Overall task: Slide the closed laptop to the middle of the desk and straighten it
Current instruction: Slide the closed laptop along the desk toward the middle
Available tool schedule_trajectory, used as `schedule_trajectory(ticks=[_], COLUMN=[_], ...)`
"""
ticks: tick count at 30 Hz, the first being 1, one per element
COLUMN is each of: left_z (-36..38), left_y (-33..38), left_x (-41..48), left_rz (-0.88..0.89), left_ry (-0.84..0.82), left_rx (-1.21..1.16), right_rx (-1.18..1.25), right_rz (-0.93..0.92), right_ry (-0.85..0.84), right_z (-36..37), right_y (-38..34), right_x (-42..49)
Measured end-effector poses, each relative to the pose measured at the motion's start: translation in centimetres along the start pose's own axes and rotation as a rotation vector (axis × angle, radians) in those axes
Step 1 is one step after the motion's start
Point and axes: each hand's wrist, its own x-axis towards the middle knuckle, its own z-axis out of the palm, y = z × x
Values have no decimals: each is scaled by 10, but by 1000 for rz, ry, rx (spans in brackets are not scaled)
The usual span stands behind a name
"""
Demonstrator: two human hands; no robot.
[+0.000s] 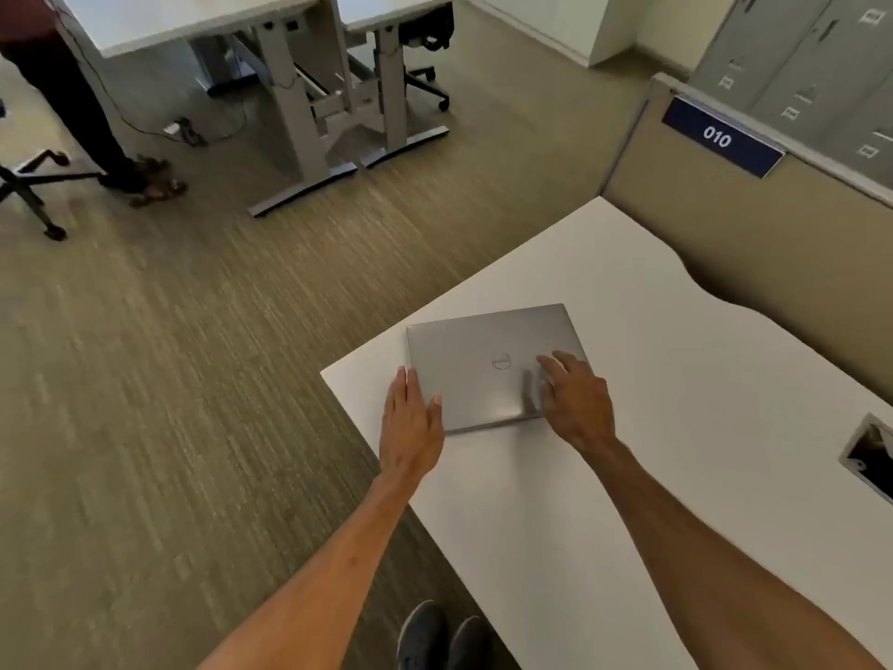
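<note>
Near the left corner of the white tabletop (652,360) lay the closed silver laptop (483,374), its edges turned at an angle to the tabletop's edges. A round logo sat at the middle of its lid; the letters were too blurred to read with certainty. The left hand (410,423) rested flat and open against the laptop's left edge, fingers (403,386) straight and together on the tabletop, thumb tip lying on the lid, gripping nothing. The right hand (575,403) pressed down on the lid's near right corner with its fingers (555,367) spread and slightly bent, palm down, not closed around anything. At the right of the tabletop showed a rectangular cable opening (870,456). Beyond it stood a beige partition (725,224) bearing a dark blue sign (720,136) that read "010" in white. Grey lockers (802,55) behind carried small labels too tiny to read.
</note>
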Motion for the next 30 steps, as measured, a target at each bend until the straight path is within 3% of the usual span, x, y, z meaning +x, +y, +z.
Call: schedule_trajectory(ticks=[9, 30], left_z=[15, 14], left_y=[28, 53], left_x=[14, 73], left_rz=[-169, -616], left_ry=[-24, 157], left_rx=[-280, -562], right_rx=[31, 314], right_rz=[30, 592], right_ry=[-91, -60], right_z=[-3, 14], right_y=[9, 34], right_x=[24, 97])
